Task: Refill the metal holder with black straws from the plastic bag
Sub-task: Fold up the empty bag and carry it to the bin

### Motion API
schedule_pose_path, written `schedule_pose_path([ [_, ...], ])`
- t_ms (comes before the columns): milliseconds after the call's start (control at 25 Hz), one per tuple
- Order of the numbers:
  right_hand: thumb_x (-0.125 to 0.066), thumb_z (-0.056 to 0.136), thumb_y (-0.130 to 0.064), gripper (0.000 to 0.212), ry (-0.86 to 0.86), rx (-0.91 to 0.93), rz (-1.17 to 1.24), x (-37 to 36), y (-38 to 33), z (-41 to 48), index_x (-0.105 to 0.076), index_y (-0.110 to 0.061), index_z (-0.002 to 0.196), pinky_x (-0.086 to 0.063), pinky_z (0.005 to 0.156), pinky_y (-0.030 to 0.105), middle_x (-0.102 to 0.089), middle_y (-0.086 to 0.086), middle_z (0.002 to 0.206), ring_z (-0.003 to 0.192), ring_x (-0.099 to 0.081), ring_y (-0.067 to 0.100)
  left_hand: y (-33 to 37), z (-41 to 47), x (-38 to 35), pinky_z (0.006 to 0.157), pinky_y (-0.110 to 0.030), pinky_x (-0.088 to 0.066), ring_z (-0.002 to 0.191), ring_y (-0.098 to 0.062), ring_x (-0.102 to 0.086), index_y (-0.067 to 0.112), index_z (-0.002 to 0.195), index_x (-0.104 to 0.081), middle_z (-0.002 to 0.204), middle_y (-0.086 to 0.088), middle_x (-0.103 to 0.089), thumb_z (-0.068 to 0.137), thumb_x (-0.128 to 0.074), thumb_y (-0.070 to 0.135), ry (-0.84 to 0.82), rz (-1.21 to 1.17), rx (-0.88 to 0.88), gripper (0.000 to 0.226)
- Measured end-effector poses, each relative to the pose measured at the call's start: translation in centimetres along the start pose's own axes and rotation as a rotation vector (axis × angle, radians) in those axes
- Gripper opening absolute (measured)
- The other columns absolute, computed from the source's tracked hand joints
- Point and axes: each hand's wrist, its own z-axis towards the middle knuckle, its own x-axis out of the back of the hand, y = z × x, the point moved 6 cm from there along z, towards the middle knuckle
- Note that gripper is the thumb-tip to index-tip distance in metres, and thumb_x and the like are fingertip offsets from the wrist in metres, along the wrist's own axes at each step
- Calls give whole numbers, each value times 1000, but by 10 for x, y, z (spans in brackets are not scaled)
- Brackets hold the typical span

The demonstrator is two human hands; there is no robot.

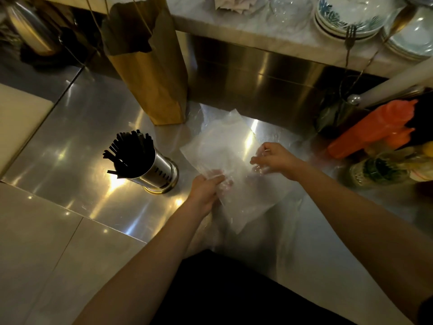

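Note:
A round metal holder [161, 171] stands on the steel counter, left of centre, packed with black straws [131, 152] that fan out of its top. To its right a clear plastic bag [225, 146] lies flat and crumpled on the counter; I see no straws inside it. My left hand [206, 186] pinches the bag's near left edge. My right hand [274, 158] grips the bag's right side, fingers curled into the plastic.
A tall brown paper bag [150, 71] stands behind the holder. Orange squeeze bottles [372, 130] and jars crowd the right edge. A raised shelf [257, 31] at the back carries stacked plates [346, 19]. A pale board [18, 113] lies at far left.

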Motion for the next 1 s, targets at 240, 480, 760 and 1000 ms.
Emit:
schedule_pose_path([
  [240,-63,91,-7,14,-103,37,281,12,-19,-51,-59,-16,100,-58,72,32,-73,13,102,89,-74,27,35,-23,9,64,-30,-57,88,-26,-73,7,106,-63,102,-14,-72,91,-62,8,-164,21,-94,16],
  [480,-59,91,-7,28,-149,91,367,19,-24,-95,-60,-20,115,-55,81,36,-72,14,106,95,-72,28,55,-65,14,83,-35,-59,105,-31,-69,14,127,-56,118,-15,-69,93,-54,2,-460,189,-72,36],
  [760,-51,94,-2,25,-180,131,504,0,-46,-136,-57,-20,111,-59,74,35,-73,13,107,97,-72,30,89,-102,34,78,-32,-60,94,-29,-72,13,121,-61,106,-14,-74,88,-59,-5,-496,426,-300,38],
  [1000,-37,89,15,27,-98,203,467,-33,-74,-165,-49,-4,75,-57,56,24,-69,2,68,72,-67,24,134,-149,71,67,-21,-57,89,-13,-72,8,80,-74,89,7,-77,82,-56,-19,-461,623,-748,32],
])
